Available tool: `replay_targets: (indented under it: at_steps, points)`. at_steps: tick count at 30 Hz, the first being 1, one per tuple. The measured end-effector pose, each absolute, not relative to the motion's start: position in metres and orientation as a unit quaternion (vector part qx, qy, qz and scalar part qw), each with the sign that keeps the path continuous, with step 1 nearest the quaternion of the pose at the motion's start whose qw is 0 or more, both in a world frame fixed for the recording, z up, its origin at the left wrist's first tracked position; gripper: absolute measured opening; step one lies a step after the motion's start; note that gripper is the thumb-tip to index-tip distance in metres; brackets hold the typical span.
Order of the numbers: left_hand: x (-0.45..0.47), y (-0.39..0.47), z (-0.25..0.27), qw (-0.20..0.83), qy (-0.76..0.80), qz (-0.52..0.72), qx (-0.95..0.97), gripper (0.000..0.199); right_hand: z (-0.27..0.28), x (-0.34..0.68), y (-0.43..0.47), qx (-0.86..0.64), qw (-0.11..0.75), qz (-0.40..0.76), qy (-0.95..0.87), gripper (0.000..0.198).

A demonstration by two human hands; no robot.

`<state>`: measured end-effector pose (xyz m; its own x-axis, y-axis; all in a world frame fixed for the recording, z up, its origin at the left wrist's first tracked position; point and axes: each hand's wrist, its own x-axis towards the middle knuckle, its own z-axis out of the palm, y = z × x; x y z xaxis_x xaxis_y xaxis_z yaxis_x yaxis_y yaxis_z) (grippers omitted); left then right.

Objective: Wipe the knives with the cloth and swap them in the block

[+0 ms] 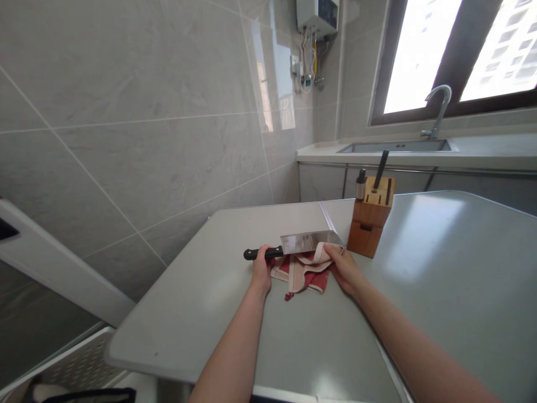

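Left hand [260,270] grip wrapped tight on cleaver [293,245] handle, blade flat above grey surface [235,313]. Right hand [344,267] pinches red-white cloth [304,271] under the blade. Knife block [371,218] just beside.

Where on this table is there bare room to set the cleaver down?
Bare tabletop lies left of the left hand, toward the tiled wall, and a wide patch right of the knife block. It is crowded between the hands, where the cleaver, the red cloth and the right hand meet.
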<state>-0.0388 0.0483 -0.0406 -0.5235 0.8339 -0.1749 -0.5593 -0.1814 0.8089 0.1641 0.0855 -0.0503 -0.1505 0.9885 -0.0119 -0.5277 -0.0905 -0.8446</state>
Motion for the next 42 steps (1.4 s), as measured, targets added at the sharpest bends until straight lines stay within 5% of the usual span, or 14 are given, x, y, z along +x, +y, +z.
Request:
replay_targets:
  at_steps: [42]
  points:
    - [-0.0387, 0.0485, -0.0400, 0.466, 0.436, 0.756, 0.148, 0.020, -0.0519, 0.1661, 0.0875, -0.321, 0.552, 0.658, -0.400, 0.022]
